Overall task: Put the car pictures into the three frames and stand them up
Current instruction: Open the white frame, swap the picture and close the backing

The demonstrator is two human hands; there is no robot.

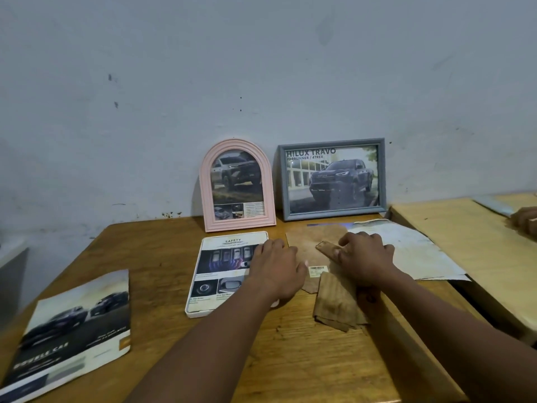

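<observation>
Brown backing board (pixel 302 242) lay under your right hand (pixel 366 257), whose bent fingers sat on its hinged strut (pixel 327 248); whether they pinched it could not be told. Your left hand (pixel 276 269) rested flat and relaxed on the right rim of the white frame (pixel 193 282), which lay on the tabletop (pixel 162 257) with its picture (pixel 223 266) inside. That board looked thin, light and bendy, so it was probably best lifted by its edges, not the strut.
</observation>
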